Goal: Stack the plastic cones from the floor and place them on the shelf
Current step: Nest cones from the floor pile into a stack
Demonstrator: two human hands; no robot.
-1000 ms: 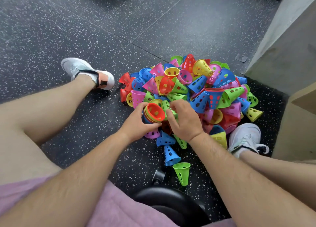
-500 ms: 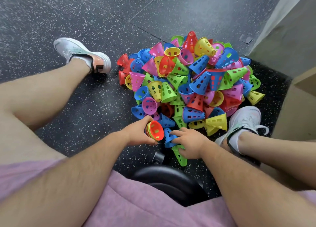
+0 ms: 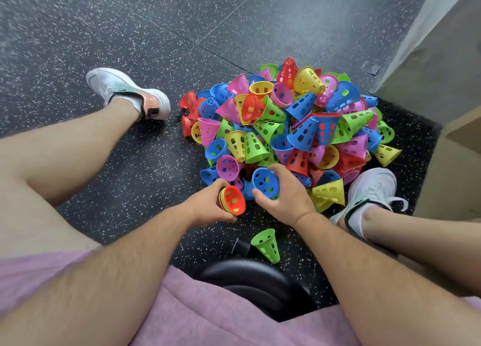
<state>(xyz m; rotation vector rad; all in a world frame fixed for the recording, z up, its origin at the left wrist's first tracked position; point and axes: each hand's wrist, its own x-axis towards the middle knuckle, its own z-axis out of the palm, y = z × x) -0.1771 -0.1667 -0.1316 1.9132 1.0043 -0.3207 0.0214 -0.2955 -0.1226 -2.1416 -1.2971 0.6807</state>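
Low in the frame's centre, a seated person's two grips work the near edge of a cone pile (image 3: 286, 127) on a dark speckled floor (image 3: 130, 33).

At lower centre the left grip (image 3: 208, 207) is wrapped round a short stack (image 3: 231, 200) of nested cones, a red one innermost with its mouth turned up toward the camera. Just beside it, the right grip (image 3: 289, 197) curls fingers and thumb round a blue cone (image 3: 265, 183) against the pile's near edge. The red, blue, green, yellow and pink cones fill centre right, between the left shoe (image 3: 125, 93) at upper left and the right shoe (image 3: 372, 192) at right. A lone green cone (image 3: 266, 244) lies tilted below the grips, near a black seat (image 3: 255, 280); pink shorts (image 3: 208, 314) span the bottom.
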